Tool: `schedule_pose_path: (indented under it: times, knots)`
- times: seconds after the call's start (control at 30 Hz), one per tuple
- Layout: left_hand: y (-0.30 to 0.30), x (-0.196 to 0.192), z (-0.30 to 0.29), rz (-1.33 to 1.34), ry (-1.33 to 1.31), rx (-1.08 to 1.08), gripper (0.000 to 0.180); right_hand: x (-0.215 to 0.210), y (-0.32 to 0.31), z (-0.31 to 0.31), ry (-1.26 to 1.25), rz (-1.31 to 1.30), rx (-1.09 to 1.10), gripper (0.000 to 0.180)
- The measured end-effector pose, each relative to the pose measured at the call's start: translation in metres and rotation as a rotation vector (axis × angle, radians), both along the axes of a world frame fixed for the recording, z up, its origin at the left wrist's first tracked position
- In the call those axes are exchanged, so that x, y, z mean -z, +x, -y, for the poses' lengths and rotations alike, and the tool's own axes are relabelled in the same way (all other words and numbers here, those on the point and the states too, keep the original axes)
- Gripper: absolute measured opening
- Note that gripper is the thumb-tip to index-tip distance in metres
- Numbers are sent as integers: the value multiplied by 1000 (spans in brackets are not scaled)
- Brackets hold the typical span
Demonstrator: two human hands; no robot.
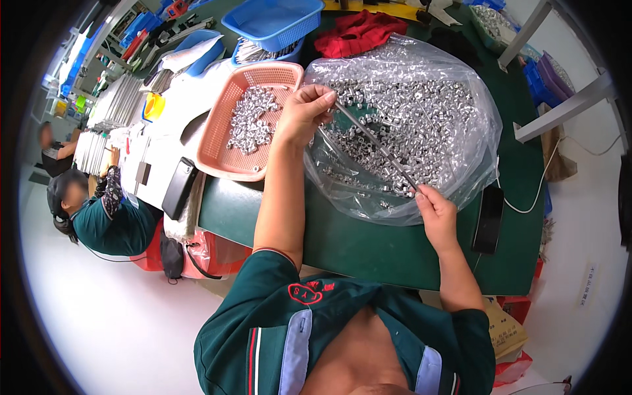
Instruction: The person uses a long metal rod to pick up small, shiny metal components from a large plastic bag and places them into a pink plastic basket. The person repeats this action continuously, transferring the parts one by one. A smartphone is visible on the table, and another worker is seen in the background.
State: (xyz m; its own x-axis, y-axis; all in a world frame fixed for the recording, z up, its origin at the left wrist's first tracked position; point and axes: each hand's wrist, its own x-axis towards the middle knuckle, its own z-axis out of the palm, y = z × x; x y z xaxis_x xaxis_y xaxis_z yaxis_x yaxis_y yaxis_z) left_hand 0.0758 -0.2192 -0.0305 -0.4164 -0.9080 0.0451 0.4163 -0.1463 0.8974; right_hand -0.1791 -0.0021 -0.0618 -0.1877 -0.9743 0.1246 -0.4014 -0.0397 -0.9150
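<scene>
A thin grey metal rod (375,142) slants across the middle, held at both ends. My left hand (305,113) pinches its upper end between thumb and fingers. Its lower right end is gripped by my right hand (436,209), closed with the thumb on top. Beneath the rod spreads a clear plastic bag (475,155) filled with many small silver metal pieces (428,118). Left of it, close to my left forearm, stands a pink perforated basket (217,155) with more small silver pieces (253,120) inside.
Blue baskets (276,26) and a red cloth (359,33) lie at the back of the green table (362,253). A black phone (488,219) with a white cable rests at right; a dark case (179,187) at left. A co-worker (108,220) sits further left. Metal posts (566,105) stand right.
</scene>
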Motion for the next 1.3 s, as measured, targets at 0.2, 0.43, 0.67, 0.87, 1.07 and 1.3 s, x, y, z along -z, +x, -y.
schedule_pose_path:
  times: [0.2,0.43,0.67,0.87,1.07,1.3]
  knots:
    - [1,0,-2,149,1,-21,15,6,-2,-1,91,94,-14,19]
    - [-34,-2,-21,257,40,86,21,3,3,-1,29,33,71,18]
    - [-55,4,-30,235,56,382,27,-9,-4,-1,151,302,72,19]
    - [-31,22,-2,-428,266,-55,14,-6,1,-1,133,266,36,18]
    - [-29,22,-2,-655,432,83,16,-7,3,-3,138,176,-15,19]
    - [-24,12,-1,-374,249,-63,10,-14,0,-4,138,82,2,19]
